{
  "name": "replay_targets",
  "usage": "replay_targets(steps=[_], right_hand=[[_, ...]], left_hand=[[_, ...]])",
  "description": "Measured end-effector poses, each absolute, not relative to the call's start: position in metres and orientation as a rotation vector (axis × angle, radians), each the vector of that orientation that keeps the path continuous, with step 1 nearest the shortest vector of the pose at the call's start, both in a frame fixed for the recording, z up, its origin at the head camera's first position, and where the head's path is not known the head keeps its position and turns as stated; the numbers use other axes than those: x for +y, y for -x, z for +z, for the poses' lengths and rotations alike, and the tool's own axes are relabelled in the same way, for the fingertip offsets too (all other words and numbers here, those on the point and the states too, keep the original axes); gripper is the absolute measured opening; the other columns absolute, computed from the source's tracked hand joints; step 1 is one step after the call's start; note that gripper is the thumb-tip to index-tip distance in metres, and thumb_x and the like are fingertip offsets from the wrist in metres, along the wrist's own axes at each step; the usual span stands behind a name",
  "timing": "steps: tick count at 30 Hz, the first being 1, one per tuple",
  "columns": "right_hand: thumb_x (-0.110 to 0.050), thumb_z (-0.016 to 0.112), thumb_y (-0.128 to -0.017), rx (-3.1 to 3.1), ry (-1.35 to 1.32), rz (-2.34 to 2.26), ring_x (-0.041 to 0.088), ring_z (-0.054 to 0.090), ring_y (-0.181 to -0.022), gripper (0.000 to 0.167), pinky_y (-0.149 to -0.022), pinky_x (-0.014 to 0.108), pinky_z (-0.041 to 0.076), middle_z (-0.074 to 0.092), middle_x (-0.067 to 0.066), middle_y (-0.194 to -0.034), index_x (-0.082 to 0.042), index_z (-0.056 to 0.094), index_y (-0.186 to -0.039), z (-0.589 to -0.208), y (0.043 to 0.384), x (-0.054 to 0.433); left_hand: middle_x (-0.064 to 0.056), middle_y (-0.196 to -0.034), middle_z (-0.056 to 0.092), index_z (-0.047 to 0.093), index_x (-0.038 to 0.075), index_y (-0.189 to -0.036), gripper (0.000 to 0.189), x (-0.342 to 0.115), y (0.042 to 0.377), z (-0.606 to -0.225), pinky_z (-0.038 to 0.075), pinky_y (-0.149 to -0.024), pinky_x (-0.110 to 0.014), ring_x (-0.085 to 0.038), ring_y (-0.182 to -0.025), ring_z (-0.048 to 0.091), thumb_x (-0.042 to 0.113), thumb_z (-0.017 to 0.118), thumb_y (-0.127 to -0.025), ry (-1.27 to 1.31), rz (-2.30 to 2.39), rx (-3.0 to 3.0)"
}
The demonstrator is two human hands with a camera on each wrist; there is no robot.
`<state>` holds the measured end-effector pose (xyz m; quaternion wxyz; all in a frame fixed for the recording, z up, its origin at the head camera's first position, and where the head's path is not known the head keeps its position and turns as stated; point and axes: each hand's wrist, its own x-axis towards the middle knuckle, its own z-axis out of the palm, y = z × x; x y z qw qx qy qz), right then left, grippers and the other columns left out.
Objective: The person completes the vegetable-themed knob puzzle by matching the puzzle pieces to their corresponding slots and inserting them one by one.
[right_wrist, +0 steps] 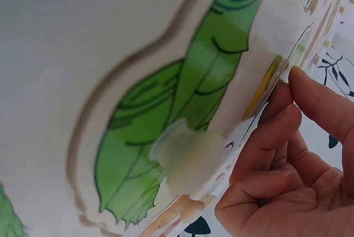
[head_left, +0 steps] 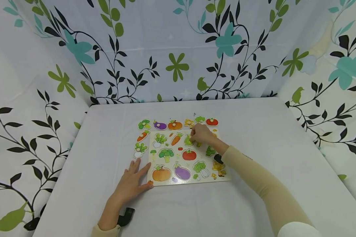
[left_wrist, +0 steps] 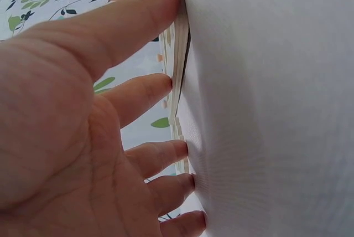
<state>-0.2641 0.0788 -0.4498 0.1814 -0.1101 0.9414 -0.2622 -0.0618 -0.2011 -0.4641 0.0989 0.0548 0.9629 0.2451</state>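
Note:
A wooden vegetable puzzle board lies flat on the white table. My left hand rests at its lower left corner, fingers spread, thumb and index finger touching the board's edge. Over the board's upper part, my right hand has its fingers curled, pinching at a green pepper-shaped puzzle piece. In the right wrist view, the thumb and index finger meet close over the board; what lies between them is mostly hidden. Nearer that camera, a green asparagus-like piece with a white knob sits in its outline.
Loose puzzle pieces line the board's far side: broccoli, eggplant, pumpkin, mushroom, leafy cabbage and tomato. Along its left side lie a carrot and a turnip piece. Leaf-patterned cloth hangs behind.

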Motion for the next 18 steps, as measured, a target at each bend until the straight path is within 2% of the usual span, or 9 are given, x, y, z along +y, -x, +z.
replay_targets(steps=[4,8,12,14,18], right_hand=[[-0.023,0.078,-0.082,2.657,0.325,-0.748,0.018,0.054,-0.068,0.019,-0.056,0.023,0.041,0.063,0.006,-0.083,-0.008,0.066,-0.086,-0.447,0.266,0.083],[-0.023,0.076,-0.085,2.677,0.365,-0.821,0.021,0.056,-0.075,0.027,-0.06,0.025,0.044,0.064,0.012,-0.098,-0.006,0.067,-0.104,-0.437,0.276,0.097],[-0.02,0.072,-0.088,2.76,0.334,-0.882,0.024,0.054,-0.077,0.036,-0.065,0.029,0.044,0.061,0.014,-0.097,-0.005,0.063,-0.119,-0.436,0.294,0.119],[-0.019,0.071,-0.089,2.791,0.273,-0.862,0.026,0.054,-0.08,0.038,-0.068,0.032,0.045,0.061,0.014,-0.099,-0.006,0.06,-0.123,-0.439,0.302,0.131],[-0.019,0.072,-0.088,2.767,0.145,-0.812,0.03,0.054,-0.094,0.041,-0.082,0.04,0.048,0.06,0.018,-0.113,-0.008,0.058,-0.125,-0.446,0.317,0.15]], left_hand=[[-0.025,-0.16,0.019,0.045,0.013,-0.147,0.079,-0.201,0.063,-0.465,0.017,-0.112,-0.07,-0.051,-0.147,0.01,0.039,0.078,-0.08,-0.158,0.729,2.849],[-0.026,-0.16,0.019,0.046,0.013,-0.147,0.078,-0.201,0.063,-0.466,0.017,-0.112,-0.069,-0.051,-0.147,0.01,0.038,0.078,-0.08,-0.16,0.739,2.855],[-0.026,-0.159,0.02,0.047,0.013,-0.146,0.078,-0.201,0.063,-0.467,0.018,-0.112,-0.07,-0.052,-0.146,0.012,0.038,0.078,-0.079,-0.172,0.742,2.867],[-0.026,-0.159,0.021,0.047,0.013,-0.146,0.078,-0.201,0.063,-0.468,0.019,-0.111,-0.07,-0.052,-0.146,0.012,0.038,0.078,-0.079,-0.174,0.738,2.869],[-0.026,-0.159,0.02,0.047,0.013,-0.146,0.078,-0.201,0.063,-0.468,0.019,-0.112,-0.07,-0.052,-0.146,0.012,0.037,0.079,-0.079,-0.17,0.727,2.874]])
